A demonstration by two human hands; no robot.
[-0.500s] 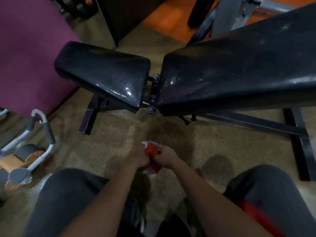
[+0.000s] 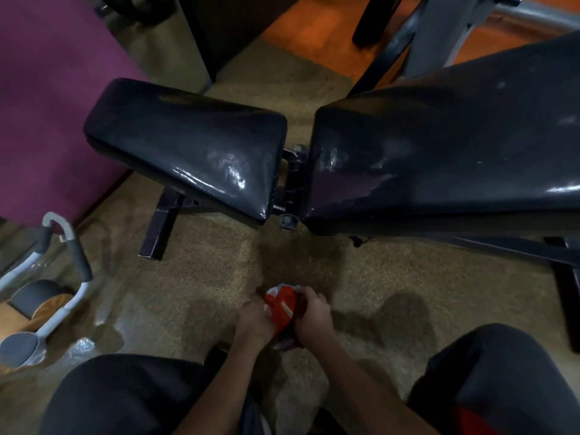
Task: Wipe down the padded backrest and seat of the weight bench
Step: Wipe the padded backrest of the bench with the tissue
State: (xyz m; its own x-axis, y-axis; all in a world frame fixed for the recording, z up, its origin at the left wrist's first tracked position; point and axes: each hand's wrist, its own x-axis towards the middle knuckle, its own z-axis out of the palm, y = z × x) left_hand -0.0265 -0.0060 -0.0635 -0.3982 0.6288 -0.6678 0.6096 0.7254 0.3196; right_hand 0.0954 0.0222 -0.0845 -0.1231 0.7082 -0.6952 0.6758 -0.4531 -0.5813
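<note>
We have both hands low and centred, out in front of our knees, well short of the bench. Left hand and right hand are pressed in close on either side of a bunched red-and-white cloth; fingers of both curl round it, the right wrapping its right side, the left gripping the left edge. The cloth sits between the two hands, above the carpet, not touching either pad. Seat pad lies ahead and to the left of the hands, black, glossy with wet-looking sheen near its closer right corner. Backrest pad lies ahead and to the right, longer, tilted upward toward the right, also shiny at its near-left end. The two pads are apart, with the black hinge bracket between them, almost straight ahead of the cloth. Black frame foot under the seat stands on the carpet. Far left: a grey-padded ab roller frame on the floor, beside a maroon panel. Our dark-trousered knees frame the bottom of the view.
</note>
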